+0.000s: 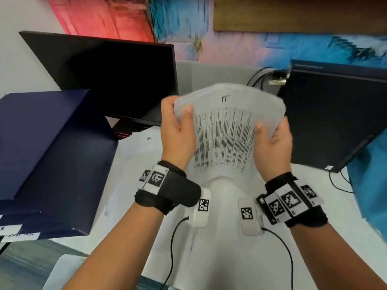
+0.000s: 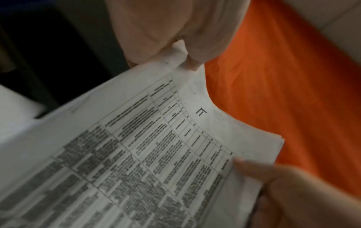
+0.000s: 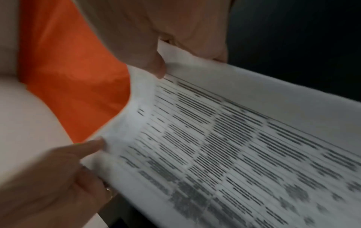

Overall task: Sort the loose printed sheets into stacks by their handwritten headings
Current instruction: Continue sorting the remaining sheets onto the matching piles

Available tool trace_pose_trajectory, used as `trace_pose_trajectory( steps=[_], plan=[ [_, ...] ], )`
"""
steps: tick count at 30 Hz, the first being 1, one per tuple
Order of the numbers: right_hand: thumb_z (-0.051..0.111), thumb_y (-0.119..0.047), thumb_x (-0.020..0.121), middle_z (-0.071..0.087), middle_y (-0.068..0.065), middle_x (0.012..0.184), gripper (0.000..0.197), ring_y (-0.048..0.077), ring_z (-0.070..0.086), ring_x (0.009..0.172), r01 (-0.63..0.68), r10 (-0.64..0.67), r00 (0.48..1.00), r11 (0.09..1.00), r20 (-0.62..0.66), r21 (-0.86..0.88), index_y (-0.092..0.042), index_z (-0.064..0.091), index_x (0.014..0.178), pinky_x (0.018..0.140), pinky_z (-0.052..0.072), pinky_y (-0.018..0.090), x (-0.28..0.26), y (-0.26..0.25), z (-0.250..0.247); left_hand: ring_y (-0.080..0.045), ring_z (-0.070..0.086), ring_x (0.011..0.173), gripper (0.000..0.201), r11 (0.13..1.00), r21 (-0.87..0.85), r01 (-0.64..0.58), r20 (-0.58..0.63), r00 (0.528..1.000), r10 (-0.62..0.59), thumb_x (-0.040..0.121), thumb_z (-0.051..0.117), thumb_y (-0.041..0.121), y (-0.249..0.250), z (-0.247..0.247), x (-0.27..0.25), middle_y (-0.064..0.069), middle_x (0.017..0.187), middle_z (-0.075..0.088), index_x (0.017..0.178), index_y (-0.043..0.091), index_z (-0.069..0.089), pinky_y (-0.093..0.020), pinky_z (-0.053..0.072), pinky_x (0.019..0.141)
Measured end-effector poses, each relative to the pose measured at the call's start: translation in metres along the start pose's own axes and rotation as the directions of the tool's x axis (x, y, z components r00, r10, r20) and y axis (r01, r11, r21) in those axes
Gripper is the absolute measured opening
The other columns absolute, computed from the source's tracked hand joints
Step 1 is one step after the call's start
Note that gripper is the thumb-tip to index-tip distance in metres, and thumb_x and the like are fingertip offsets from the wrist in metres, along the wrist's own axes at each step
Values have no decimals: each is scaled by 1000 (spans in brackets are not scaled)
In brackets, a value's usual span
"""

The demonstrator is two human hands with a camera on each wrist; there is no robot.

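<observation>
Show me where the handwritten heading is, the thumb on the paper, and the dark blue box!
handwritten heading (image 1: 225,99): head view, middle of the inked mark.
left thumb (image 1: 187,120): head view, on the thumb's upper part.
dark blue box (image 1: 52,143): head view, on its lid.

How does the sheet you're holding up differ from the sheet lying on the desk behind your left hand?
The held sheet is lifted and bowed between the left hand and right hand; the desk sheet lies flat, untouched. The held sheet's handwritten heading looks like "IT"; the desk sheet's looks like "HR". Both are white with a heading near the top edge.
</observation>
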State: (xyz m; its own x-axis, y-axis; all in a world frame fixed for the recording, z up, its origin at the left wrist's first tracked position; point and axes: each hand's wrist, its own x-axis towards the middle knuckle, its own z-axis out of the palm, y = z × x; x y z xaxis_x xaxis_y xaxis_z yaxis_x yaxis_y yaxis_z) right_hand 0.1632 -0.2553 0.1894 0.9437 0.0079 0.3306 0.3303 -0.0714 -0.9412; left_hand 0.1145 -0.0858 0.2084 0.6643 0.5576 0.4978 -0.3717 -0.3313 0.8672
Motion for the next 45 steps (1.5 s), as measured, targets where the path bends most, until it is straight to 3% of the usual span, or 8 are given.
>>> trace_pose_trajectory(
  steps=[6,13,18,25,30,37,40,45],
  plan=[
    [48,-11,97,54,-19,96,21,-4,56,89,-125,125,992,990,-8,-71,-25,44,112,80,50,21,-19,30,4,2,62,78,16,937,26,349,88,932,-350,96,52,13,-52,5,-31,7,92,62,103,28,49,-24,50,76],
    [49,-8,95,58,-9,95,16,-3,59,82,-135,133,991,987,-33,-85,-17,45,108,63,52,10,-14,28,-6,-7,63,104,28,938,-8,347,116,932,-344,96,52,13,-41,6,-20,0,114,65,124,15,51,-30,52,93],
    [48,-5,95,54,-14,92,17,-18,56,73,-48,43,995,997,-88,-59,-13,45,109,57,44,2,-11,11,-8,13,60,85,25,967,-33,251,97,964,-247,97,48,11,-16,15,-12,15,99,61,99,36,48,-8,47,75],
    [45,-5,95,49,-15,98,30,-3,55,85,-166,164,985,985,-44,-48,-14,34,121,66,47,13,-14,28,-5,-8,61,92,22,918,-24,396,98,915,-392,96,50,13,-38,18,-20,10,100,59,114,23,42,-21,50,74],
    [44,-9,98,50,-18,92,22,-4,54,79,-248,245,968,967,-55,-53,-19,37,116,67,44,12,-16,42,-7,-13,60,113,39,873,19,487,193,855,-481,92,57,16,-53,16,-27,1,122,64,130,17,48,-42,48,100],
    [41,-11,99,53,-9,94,13,3,56,81,-234,231,969,971,-84,-38,-16,37,110,63,49,18,-13,34,-7,-10,62,106,22,893,14,451,161,880,-447,96,51,13,-46,25,-20,3,116,64,115,23,49,-33,50,96],
    [41,-10,99,51,-11,96,13,-1,56,84,-171,167,981,984,-96,-39,-15,37,111,63,49,12,-15,28,-5,0,59,98,22,926,19,377,149,915,-375,98,47,14,-40,28,-18,12,106,61,104,35,45,-12,49,81],
    [36,-1,96,52,-4,104,25,-1,55,86,-263,261,964,964,-42,-35,-14,34,117,61,48,13,-15,38,-1,-13,62,94,19,902,43,430,91,897,-432,97,47,13,-57,29,-24,-1,110,61,108,27,41,-23,52,75]
  ],
)
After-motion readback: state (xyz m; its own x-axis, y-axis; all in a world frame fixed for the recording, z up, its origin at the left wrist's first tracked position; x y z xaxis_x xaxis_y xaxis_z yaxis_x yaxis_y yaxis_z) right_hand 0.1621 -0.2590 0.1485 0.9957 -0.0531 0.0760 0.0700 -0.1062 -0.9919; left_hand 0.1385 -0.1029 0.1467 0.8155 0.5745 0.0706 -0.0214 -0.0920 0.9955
